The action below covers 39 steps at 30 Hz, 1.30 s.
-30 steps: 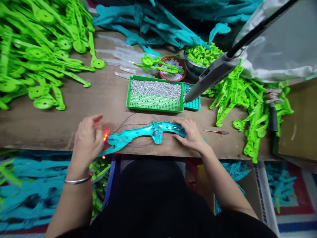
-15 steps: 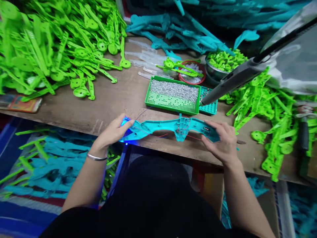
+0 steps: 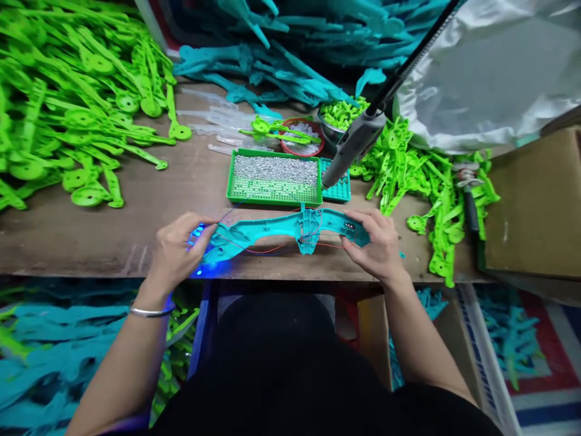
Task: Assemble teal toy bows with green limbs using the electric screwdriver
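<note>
A curved turquoise plastic shell half (image 3: 267, 227) lies open side up at the table's front edge, with thin red and blue wires (image 3: 267, 251) running along it. My left hand (image 3: 179, 245) is closed on its left end, where blue light glows between and below the fingers. At the right end my right hand (image 3: 374, 242) pinches the shell between thumb and fingers, beside a small dark slot with metal contacts (image 3: 349, 226). Just behind the shell stands a green tray of small silver screws (image 3: 275, 175). What else the left fingers cover is hidden.
Lime-green plastic parts (image 3: 86, 103) are heaped at the left, more (image 3: 408, 169) at the right. Turquoise shells (image 3: 272, 66) pile up behind. An electric screwdriver (image 3: 354, 148) hangs over a small teal tray (image 3: 338, 188). A cardboard box (image 3: 535, 212) stands at far right.
The camera view has turned right, so the table contents appear further left. Both hands keep hold of the shell, and the left fingers have shifted slightly at its glowing end.
</note>
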Available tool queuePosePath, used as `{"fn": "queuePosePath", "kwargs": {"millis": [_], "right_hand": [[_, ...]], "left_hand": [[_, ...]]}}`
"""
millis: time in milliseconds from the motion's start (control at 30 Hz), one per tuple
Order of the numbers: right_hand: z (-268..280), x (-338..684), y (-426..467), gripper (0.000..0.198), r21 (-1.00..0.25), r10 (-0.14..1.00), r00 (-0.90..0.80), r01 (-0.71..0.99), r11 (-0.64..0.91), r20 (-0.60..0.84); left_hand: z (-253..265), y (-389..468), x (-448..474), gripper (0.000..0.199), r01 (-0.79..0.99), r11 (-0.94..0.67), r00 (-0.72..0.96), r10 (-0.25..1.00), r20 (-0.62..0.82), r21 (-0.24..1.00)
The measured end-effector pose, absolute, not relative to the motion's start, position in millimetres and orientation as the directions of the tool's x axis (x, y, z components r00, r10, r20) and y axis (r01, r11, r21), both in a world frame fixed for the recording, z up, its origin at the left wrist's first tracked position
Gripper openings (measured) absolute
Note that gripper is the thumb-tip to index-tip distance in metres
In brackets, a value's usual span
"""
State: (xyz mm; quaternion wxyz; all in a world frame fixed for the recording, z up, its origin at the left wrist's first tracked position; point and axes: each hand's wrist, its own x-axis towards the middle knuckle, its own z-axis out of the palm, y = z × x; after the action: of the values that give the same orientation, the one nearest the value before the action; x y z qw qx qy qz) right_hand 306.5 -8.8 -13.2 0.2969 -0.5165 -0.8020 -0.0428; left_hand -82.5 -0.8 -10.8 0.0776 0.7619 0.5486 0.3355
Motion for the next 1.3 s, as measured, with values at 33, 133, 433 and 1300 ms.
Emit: {"fn": "queuePosePath", "kwargs": {"millis": [33,133,433,1300], "right_hand": [[-12.2,306.5,-10.3,0.045,-0.221,0.806,-0.287,0.865,0.45,0.518],[-9.8,305.5,-14.9,0.044,-0.161,0.825,-0.263,0.908,0.388,0.5],[-9.9,297.7,-17.6,0.043,-0.21,0.765,-0.277,0.857,0.47,0.582],[-45.9,291.7,14.5,0.051,-0.583,0.951,-0.172,0.757,0.294,0.256]], "left_hand": [[-11.6,-1.4,-81.9,0.015,0.806,-0.414,0.196,0.861,0.469,0.423],[-10.3,-9.8,-75.9,0.011,0.852,-0.417,0.167,0.788,0.592,0.315],[24.8,-31.9,-47.7,0.021,0.356,-0.031,-0.256,0.958,0.129,0.934],[36.6,-90.2,-32.3,0.016,0.384,-0.374,0.824,0.551,-0.131,0.844]]}}
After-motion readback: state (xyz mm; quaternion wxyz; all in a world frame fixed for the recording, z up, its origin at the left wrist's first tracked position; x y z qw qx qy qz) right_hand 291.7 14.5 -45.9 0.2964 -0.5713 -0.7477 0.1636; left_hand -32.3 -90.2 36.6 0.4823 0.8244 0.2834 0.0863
